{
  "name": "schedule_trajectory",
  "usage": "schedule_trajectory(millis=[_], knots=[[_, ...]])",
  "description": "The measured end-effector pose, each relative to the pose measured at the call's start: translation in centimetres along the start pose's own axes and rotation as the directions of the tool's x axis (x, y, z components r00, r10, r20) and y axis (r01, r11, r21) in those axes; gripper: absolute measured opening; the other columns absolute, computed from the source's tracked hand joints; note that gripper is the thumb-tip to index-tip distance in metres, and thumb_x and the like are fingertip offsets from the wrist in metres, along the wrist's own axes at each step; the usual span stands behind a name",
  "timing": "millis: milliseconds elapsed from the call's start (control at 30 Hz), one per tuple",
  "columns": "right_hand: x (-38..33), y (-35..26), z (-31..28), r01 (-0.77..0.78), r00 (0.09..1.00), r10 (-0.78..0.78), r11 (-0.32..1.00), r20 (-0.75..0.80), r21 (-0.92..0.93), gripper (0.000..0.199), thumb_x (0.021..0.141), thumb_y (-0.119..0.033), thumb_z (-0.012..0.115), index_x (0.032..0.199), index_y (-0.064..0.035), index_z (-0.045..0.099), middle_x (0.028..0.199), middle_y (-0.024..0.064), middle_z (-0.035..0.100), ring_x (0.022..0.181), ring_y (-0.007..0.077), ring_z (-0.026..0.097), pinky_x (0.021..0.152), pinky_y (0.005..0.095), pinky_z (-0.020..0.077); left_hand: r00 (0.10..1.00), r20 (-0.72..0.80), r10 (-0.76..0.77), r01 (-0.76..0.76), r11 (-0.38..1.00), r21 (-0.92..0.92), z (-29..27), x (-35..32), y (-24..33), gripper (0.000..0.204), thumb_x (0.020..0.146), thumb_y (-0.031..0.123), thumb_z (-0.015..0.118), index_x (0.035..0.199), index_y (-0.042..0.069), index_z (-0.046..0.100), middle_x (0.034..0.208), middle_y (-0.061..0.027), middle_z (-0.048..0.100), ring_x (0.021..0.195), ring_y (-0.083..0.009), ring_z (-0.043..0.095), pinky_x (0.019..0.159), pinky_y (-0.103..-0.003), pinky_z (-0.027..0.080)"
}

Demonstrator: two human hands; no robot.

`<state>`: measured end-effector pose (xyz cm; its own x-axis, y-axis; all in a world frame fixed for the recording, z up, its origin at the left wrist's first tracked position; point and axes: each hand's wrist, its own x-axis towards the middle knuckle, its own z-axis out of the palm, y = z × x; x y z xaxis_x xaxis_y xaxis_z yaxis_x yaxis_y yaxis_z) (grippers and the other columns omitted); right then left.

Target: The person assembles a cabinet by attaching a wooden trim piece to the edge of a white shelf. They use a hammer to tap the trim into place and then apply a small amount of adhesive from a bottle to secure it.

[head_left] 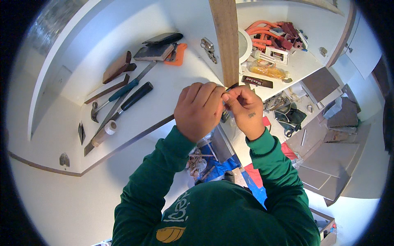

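My left hand (199,108) and my right hand (248,112) meet in the middle of the head view, in front of the lower end of a brown wooden upright (225,41) between two cupboard compartments. My right thumb and forefinger pinch together against the left fingertips. The left fingers are curled over, backs toward me. Whatever lies between the fingertips is too small and covered to name; a bit of something dark shows just behind them. Green sleeves cover both forearms.
On the left shelf lie a hammer (123,91) with a teal handle, a black-handled tool (137,96), a roll (110,127), dark booklets (155,51) and an orange piece (176,55). The right compartment holds orange hoses (262,30) and a yellow bottle (269,71). Panels (334,160) stand at right.
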<state>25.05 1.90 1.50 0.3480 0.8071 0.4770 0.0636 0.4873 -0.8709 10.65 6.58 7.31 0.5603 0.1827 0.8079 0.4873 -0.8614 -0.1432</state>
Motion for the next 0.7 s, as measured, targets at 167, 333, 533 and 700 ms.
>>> schedule_trajectory(millis=[167,333,533,700], knots=[[-0.3,-0.6,0.1,-0.079,0.997,0.079,0.981,0.006,0.178,0.005,0.093,-0.004,0.065,0.097,0.0,0.065,0.081,0.0032,0.066,0.068,0.0082,0.06,0.062,0.0227,0.0503,0.999,0.037,-0.016,0.018,0.997,-0.068,-0.4,0.0,-0.1,0.028,0.071,0.01,0.069,0.099,0.007,0.068,0.096,-0.0043,0.06,0.087,-0.0242,0.058,0.075,-0.038,0.047],[-0.7,-0.2,-0.2,-0.14,0.99,0.144,0.944,0.008,0.299,0.012,0.095,-0.005,0.063,0.106,-0.0011,0.065,0.084,0.003,0.065,0.07,0.0085,0.061,0.064,0.0221,0.0502,0.994,0.091,-0.061,0.072,0.99,-0.117,-0.5,0.1,-0.2,0.026,0.071,0.008,0.067,0.097,0.009,0.069,0.101,-0.0047,0.059,0.089,-0.0247,0.059,0.074,-0.039,0.046],[-0.6,-0.4,-0.7,-0.202,0.976,0.172,0.95,0.137,0.24,0.019,0.096,-0.008,0.062,0.113,-0.0013,0.066,0.084,0.0022,0.065,0.069,0.007,0.058,0.063,0.0214,0.0489,0.993,0.063,-0.095,0.105,0.978,-0.179,-0.7,0.3,0.0,0.023,0.071,-0.003,0.066,0.091,0.007,0.068,0.096,-0.0073,0.06,0.083,-0.0267,0.059,0.071,-0.038,0.049],[-0.8,-0.1,-0.5,-0.091,0.995,0.083,0.985,0.061,0.147,0.021,0.094,-0.006,0.061,0.114,-0.0001,0.067,0.086,0.006,0.065,0.071,0.0098,0.059,0.063,0.0233,0.0481,0.956,-0.017,-0.292,0.271,0.905,-0.329,-0.4,-0.5,0.0,0.024,0.073,-0.001,0.067,0.095,0.008,0.068,0.098,-0.0087,0.062,0.086,-0.0282,0.06,0.075,-0.04,0.049]])
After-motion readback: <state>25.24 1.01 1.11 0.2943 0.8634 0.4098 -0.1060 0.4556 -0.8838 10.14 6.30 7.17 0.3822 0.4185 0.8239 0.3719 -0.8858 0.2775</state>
